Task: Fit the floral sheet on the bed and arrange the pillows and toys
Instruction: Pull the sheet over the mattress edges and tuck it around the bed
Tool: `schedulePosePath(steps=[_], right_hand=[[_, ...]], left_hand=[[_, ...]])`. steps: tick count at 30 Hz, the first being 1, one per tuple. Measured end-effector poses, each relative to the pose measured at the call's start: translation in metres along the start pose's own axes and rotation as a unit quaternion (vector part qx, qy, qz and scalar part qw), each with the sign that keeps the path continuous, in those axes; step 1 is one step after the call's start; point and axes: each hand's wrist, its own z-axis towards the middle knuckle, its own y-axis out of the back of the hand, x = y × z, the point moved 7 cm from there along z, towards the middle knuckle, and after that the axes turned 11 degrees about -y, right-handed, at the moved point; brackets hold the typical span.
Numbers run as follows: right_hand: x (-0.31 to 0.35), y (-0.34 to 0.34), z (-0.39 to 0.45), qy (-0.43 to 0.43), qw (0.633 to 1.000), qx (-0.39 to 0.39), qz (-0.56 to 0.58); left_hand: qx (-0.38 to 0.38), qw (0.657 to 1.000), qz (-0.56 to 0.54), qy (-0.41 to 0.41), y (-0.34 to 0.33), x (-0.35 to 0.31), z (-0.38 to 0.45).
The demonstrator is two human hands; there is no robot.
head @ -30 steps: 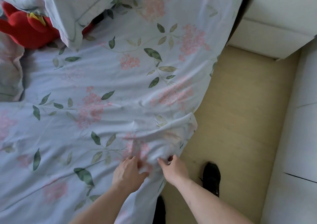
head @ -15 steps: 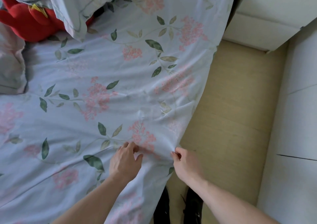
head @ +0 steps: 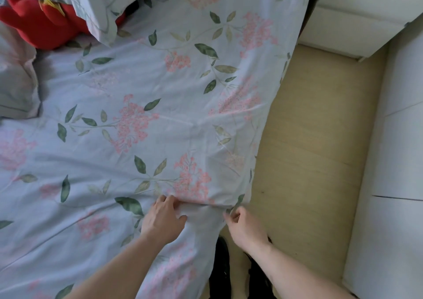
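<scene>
The pale-blue cotton floral sheet (head: 160, 120) covers the bed, its edge hanging over the side. The left hand (head: 163, 220) pinches a fold on top; the right hand (head: 243, 226) grips the hem with curled fingers. Pull evenly outward and down to remove wrinkles before tucking.

Both forearms reach forward; left hand (head: 163, 222) lies palm-down with fingers curled, right hand (head: 243, 226) is closed in a pinch.
</scene>
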Motion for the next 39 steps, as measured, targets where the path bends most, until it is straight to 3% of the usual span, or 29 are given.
schedulePosePath(steps=[5,12,22,29,34,39], right_hand=[[0.006,-0.042,-0.008,-0.007,0.997,0.072,0.012],[0.010,-0.056,-0.016,0.042,0.999,0.001,-0.014],[-0.006,-0.058,-0.037,-0.005,0.998,0.053,0.024],[0.016,-0.063,-0.019,0.001,1.000,0.016,-0.009],[-0.013,-0.061,-0.054,0.050,0.999,0.011,-0.013],[-0.023,-0.059,-0.097,0.107,0.992,0.021,0.057]], left_hand=[[0.001,1.000,-0.001,0.006,-0.013,-0.001,-0.002],[-0.006,1.000,-0.015,0.001,-0.017,0.001,-0.006],[-0.036,0.999,-0.029,0.002,-0.013,0.014,-0.036],[-0.062,0.997,-0.035,0.009,-0.013,0.026,-0.036],[-0.044,0.998,-0.043,0.021,-0.016,0.030,-0.050],[-0.046,0.997,-0.061,0.014,-0.013,0.031,-0.067]])
